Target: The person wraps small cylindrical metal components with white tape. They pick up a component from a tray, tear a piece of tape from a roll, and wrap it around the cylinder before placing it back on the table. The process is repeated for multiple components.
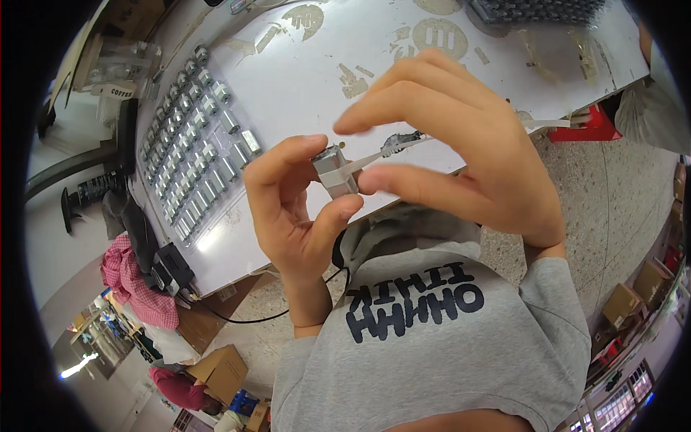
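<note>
My two bare hands meet in front of me, above the near part of a white tabletop (288,101), seen from over my head. My left hand (284,209) is clamped on a small silver-grey metal block (335,175), the thumb at its lower end and the forefinger at its upper end, holding it tilted in the air. A narrow whitish strip (363,162) lies across the block's face and runs off to the right, rising toward my right hand (479,144). That hand arches over the strip, its thumb and fingers apart; the thumb tip is blurred and close beside the block, and I cannot tell whether it touches. A dark grey lump (399,142) shows just beside the strip, between my right thumb and fingers. To the left on the tabletop stand similar blocks (209,150) in slanting rows, and a dark grey cluster (540,11) of small pieces sits at the far right. Brownish worn patches (439,39) mark the white surface. I wear a grey shirt (432,381) with dark lettering. At lower left are a black box (173,268), a red checked cloth (144,288) and, farther off, a person (176,389) in red bending beside a cardboard box (223,371).
</note>
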